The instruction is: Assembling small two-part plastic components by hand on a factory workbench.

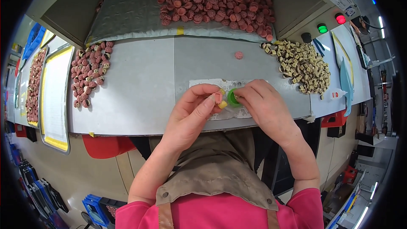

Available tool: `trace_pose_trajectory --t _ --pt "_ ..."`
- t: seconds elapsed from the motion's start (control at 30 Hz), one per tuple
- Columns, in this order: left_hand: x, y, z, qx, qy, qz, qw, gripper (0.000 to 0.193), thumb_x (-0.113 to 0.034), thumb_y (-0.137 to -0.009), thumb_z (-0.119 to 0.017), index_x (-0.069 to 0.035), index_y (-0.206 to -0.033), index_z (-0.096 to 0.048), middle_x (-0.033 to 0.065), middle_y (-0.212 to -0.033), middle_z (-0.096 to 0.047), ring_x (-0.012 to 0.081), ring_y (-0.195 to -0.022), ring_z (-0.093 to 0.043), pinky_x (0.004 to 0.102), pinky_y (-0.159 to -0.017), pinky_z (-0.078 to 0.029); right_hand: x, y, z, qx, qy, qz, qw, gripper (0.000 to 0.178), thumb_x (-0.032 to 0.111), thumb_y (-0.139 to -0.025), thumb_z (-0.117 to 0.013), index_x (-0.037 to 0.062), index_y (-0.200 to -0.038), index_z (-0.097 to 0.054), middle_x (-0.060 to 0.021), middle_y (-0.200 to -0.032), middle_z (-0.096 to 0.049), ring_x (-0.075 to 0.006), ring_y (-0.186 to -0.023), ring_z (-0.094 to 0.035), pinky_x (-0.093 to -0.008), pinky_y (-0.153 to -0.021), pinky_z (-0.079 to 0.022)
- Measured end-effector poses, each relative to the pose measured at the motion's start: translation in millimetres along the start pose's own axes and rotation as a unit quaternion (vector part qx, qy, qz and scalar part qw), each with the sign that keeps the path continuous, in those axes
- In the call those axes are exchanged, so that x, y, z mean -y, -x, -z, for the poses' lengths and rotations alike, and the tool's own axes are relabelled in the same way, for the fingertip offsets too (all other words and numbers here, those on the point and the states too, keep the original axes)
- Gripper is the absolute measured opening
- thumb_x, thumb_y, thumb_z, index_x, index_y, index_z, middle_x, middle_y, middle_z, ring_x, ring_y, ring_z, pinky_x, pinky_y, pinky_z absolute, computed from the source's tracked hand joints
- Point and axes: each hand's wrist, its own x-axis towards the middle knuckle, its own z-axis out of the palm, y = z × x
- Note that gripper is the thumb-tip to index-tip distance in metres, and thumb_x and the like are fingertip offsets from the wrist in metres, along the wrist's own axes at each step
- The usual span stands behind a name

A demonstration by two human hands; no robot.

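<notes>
Over the front middle of the grey worktable (127,85), my left hand (190,112) pinches a small pink cup-shaped piece (218,98) between thumb and fingers. Two of its fingertips show yellow covers. Beside it, my right hand (267,106) has its fingers pressed together at a small round green container (232,98). Whatever these fingers hold is too small or hidden to make out. The container rests on a whitish, worn sheet (204,83). Farther back lies one bumpy pink piece (239,55) by itself.
A heap of pink cups (216,6) covers the raised grey mat (127,10) inside the hood. Small cream-and-brown pieces (304,65) lie at right, near a white bottle (337,94). Pink pieces (90,72) with dark or cream parts lie at left, beside a yellow-edged tray (55,97).
</notes>
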Motion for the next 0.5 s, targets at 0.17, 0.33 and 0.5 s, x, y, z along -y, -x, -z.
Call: trace_pose_trajectory --t 0.17,0.33,0.5 --pt "-3.6 2.5 0.4 -0.005 -0.015 0.017 1.000 0.030 -0.015 -0.096 -0.056 -0.006 -0.124 -0.051 0.0012 -0.113 -0.060 0.0107 -0.102 -0.055 0.0265 -0.089 -0.044 -1.3 -0.1 -2.3 -0.007 -0.033 -0.013 0.999 0.017 0.004 -0.080 -0.065 0.0033 -0.097 -0.061 -0.0108 -0.087 -0.056 -0.0291 -0.082 -0.056 -0.0368 -0.071 -0.047" --pt "-5.0 3.4 -1.3 -0.008 -0.048 0.024 0.999 0.031 -0.016 -0.096 -0.056 -0.005 -0.125 -0.050 0.0012 -0.113 -0.060 0.0107 -0.102 -0.055 0.0265 -0.089 -0.044 -0.4 6.1 -1.8 -0.004 -0.180 -0.114 0.977 0.017 0.004 -0.083 -0.064 0.0017 -0.100 -0.062 -0.0104 -0.090 -0.058 -0.0251 -0.080 -0.058 -0.0329 -0.070 -0.048" --pt "-3.4 3.3 1.7 -0.001 -0.051 0.022 0.998 0.032 -0.016 -0.096 -0.055 -0.004 -0.125 -0.050 0.0014 -0.113 -0.060 0.0107 -0.102 -0.055 0.0266 -0.089 -0.044 -1.2 6.0 -2.8 -0.011 -0.155 -0.085 0.984 0.016 0.003 -0.084 -0.063 0.0010 -0.100 -0.062 -0.0099 -0.093 -0.059 -0.0207 -0.079 -0.058 -0.0294 -0.068 -0.048"
